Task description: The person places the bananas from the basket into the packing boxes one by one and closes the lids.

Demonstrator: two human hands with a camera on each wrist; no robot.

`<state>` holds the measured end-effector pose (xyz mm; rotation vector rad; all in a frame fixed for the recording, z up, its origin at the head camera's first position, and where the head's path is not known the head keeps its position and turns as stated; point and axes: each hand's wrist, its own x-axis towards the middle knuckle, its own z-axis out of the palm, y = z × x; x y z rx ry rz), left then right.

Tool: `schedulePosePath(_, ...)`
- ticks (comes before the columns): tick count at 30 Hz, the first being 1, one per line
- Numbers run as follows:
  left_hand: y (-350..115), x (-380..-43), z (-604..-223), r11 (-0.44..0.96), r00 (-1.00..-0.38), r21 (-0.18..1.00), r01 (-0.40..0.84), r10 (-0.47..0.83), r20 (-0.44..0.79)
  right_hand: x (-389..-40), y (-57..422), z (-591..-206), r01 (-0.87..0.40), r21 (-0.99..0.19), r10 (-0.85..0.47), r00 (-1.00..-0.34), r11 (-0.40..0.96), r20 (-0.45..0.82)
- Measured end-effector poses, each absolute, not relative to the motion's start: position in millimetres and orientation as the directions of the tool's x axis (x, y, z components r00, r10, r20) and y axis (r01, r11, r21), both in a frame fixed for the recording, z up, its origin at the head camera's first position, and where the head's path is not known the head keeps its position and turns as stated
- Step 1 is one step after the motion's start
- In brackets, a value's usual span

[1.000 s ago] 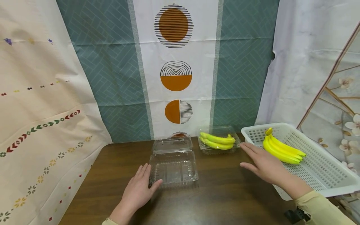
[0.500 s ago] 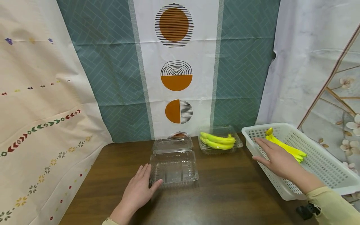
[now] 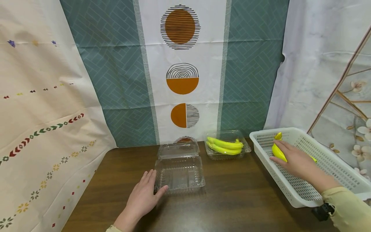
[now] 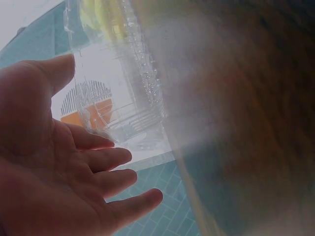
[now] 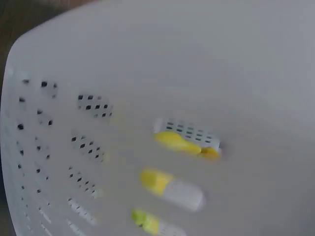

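Observation:
My left hand (image 3: 142,196) lies beside the left edge of an open clear plastic clamshell box (image 3: 179,174), fingers straight and thumb spread. The left wrist view shows that hand (image 4: 83,162) palm-on, with nothing in it and the clear box (image 4: 123,108) beyond its fingers. My right hand (image 3: 298,162) is over the white basket (image 3: 327,161), its fingers stretched across a bunch of bananas (image 3: 279,153). The bananas show between thumb and fingers; their middle is hidden under the hand. In the right wrist view, bananas (image 5: 172,141) appear beyond the basket wall (image 5: 147,49), blurred; the hand is out of sight.
At the back of the brown table (image 3: 229,199), a second clear box (image 3: 213,156) holds bananas. Patterned cloths (image 3: 185,96) hang behind the table and on both sides. The basket's raised rim (image 3: 278,187) stands at the table's right side.
My right hand has moved right, from the table beside the basket to over the bananas inside it. My left hand and the open box have stayed put.

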<state>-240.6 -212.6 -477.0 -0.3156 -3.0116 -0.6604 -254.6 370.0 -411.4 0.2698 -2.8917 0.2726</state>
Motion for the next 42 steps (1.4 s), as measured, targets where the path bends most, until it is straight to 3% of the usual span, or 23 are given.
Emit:
schedulePosePath(18, -214.3, -238.9, -476.8, 0.887, -0.978, 0.412, 0.208, 0.189, 0.087, -260.5, 393.3, -393.6, -0.173, -0.117, -0.148, -0.97, 0.978, 0.193)
schedulePosePath(29, -215.3, -240.1, -475.2, 0.889, -0.977, 0.404, 0.214, 0.191, 0.097, -263.6, 403.6, -365.9, -0.13, -0.017, -0.128, -0.986, 0.991, 0.103)
schedulePosePath(42, -213.6, -239.7, -474.3, 0.887, -0.974, 0.402, 0.226, 0.199, 0.107, -283.8, 418.0, -359.6, -0.11, -0.053, -0.11, -0.994, 0.992, 0.016)
